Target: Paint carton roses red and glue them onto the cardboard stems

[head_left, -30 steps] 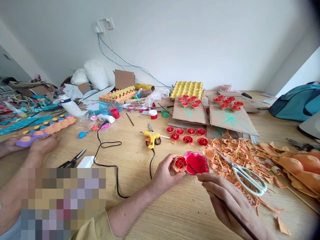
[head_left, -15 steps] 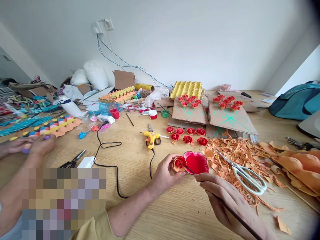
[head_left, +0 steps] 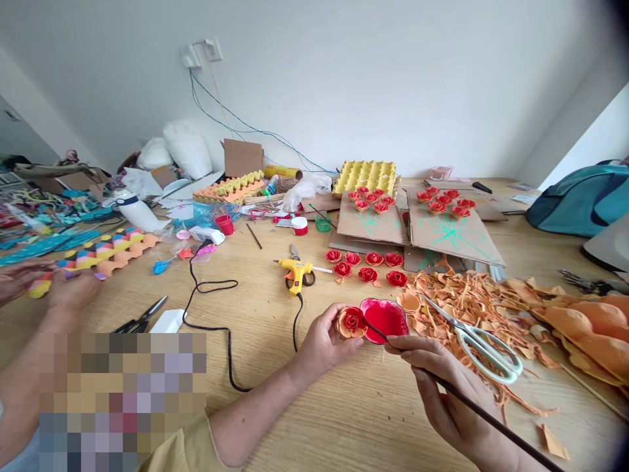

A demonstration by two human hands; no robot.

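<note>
Between the fingertips of my left hand (head_left: 325, 342) is a paper rose (head_left: 350, 321), its centre painted red and its outer petals partly orange. My right hand (head_left: 445, 387) grips a long dark paintbrush (head_left: 472, 403), whose tip touches the rose's right side. Just behind the brush lies a shallow dish of red paint (head_left: 388, 321). Several finished-looking red roses (head_left: 368, 275) stand in two rows beyond the dish. White-handled scissors (head_left: 484, 347) rest on orange scraps to the right of my right hand.
A yellow glue gun (head_left: 296, 272) with a black cord lies left of the roses. Cardboard sheets (head_left: 452, 239) carry more roses. Orange egg-carton pieces (head_left: 584, 328) are at right. At left, a co-worker's hands (head_left: 69, 288) hold a coloured carton piece.
My right hand and the brush have shifted slightly right, the handle tilting lower, with the tip still at the rose. The co-worker's hands have moved a little left.
</note>
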